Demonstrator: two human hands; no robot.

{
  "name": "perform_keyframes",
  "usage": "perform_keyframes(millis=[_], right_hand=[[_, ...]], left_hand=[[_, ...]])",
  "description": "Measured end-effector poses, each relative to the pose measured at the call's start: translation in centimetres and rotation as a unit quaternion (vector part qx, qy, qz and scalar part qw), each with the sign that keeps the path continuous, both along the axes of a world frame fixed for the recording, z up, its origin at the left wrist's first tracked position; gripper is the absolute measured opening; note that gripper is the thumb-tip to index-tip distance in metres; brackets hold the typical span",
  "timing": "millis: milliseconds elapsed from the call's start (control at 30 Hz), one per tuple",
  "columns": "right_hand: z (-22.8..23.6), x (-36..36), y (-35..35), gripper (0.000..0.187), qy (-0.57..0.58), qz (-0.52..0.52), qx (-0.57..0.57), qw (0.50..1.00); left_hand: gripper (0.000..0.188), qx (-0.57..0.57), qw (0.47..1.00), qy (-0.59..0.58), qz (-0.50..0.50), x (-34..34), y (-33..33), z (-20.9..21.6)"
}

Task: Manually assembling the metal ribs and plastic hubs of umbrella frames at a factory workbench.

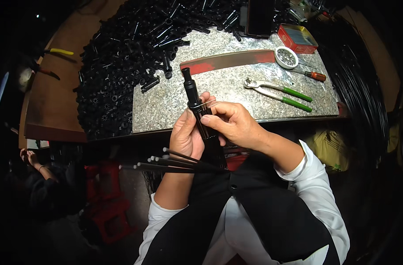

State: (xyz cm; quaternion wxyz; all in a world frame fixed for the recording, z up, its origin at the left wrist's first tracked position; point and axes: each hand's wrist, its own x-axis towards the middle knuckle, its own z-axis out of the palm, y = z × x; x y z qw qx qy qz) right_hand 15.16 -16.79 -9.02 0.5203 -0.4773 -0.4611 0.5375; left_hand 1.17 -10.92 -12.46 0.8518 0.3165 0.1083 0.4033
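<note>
Upright between my hands, over the front edge of the worktop, is a black plastic umbrella runner (pixel 191 90) with a collar. Thin black ribs (pixel 175 167) run down from it toward my lap and fan out to the left, with grey-tipped ends. My left hand (pixel 182 137) wraps the runner's lower part from the left, thumb just below the collar. From the right, my right hand (pixel 237 126) presses thumb and fingers at the same spot. A thin pale wire (pixel 213 103) shows at the collar beside the right fingers. The right fingertips are partly hidden behind the ribs.
A heap of black plastic parts (pixel 117 66) covers the left and back. On the speckled slab (pixel 157 112) lie green-handled pincers (pixel 283 96), a flat bar (pixel 230 61), a screwdriver (pixel 316 76), a white bowl (pixel 286 57) and a red tin (pixel 297 39). Another person's hands (pixel 31 158) show at left.
</note>
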Motion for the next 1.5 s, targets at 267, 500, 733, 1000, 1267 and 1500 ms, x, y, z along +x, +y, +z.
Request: perform_keyframes(millis=[267,500,733,1000,1267,1500], right_hand=[[-0.2,0.4,0.2,0.026,0.048,0.044,-0.014,0.998],[-0.3,1.1,0.4,0.029,0.067,0.089,-0.007,0.994],[0.7,1.7,-0.2,0.026,0.009,0.137,0.003,0.990],[0.6,1.5,0.0,0.025,0.019,0.148,-0.011,0.989],[0.4,0.8,0.6,0.024,0.046,0.175,-0.009,0.983],[1.6,-2.8,0.6,0.020,-0.053,0.014,0.119,0.991]], left_hand=[[0.039,-0.006,0.999,-0.045,-0.010,-0.4,-0.1,0.2],[0.047,0.018,0.999,-0.010,-0.031,-0.8,-0.4,0.6],[0.039,-0.004,0.993,-0.051,-0.108,-1.0,-0.1,0.9],[0.040,-0.002,0.989,-0.093,-0.113,-1.1,-0.4,0.5],[0.040,-0.018,0.995,-0.031,-0.089,-2.0,-0.2,1.0],[0.038,0.016,0.994,-0.012,0.106,-2.8,-0.1,2.3]])
